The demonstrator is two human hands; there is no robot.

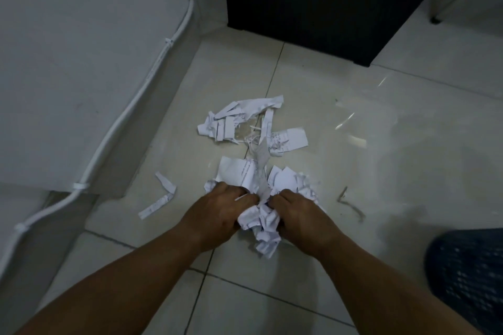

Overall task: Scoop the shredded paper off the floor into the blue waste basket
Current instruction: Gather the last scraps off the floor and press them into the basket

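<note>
Wall cable: a white cable (152,73) runs along the foot of the wall at far left, well apart from the work.
Loose strips: two long strips (160,200) lie on the tiled floor (353,171), to the left of the hands and outside their reach, so they probably need a separate pick-up.
Left hand: the left hand (217,212) is knuckles up, with its fingers curled into the left side of the wad, pressing it inward, probably so the light scraps cannot slip out.
Far heap: a second heap (239,122) of torn pieces lies further from the person, untouched and apart from the gathered wad.
Shredded paper: the shredded paper (260,221) in hand is bunched and crumpled between both palms. It is low over the floor, with flatter sheets poking out beyond the fingers.
Right hand: the right hand (300,215) mirrors the other, fingers dug into the right side of the wad and clasping it, so the load is squeezed from both sides.
Forearms: both reach forward and converge on the wad, wrists nearly straight, as if ready to lift together.
Blue waste basket: the blue waste basket (468,269) stands at the lower right edge, near the right forearm. The carry should therefore be a short swing to the right.
Progress: judging by the paper on the floor, more than one further scoop remains.
</note>
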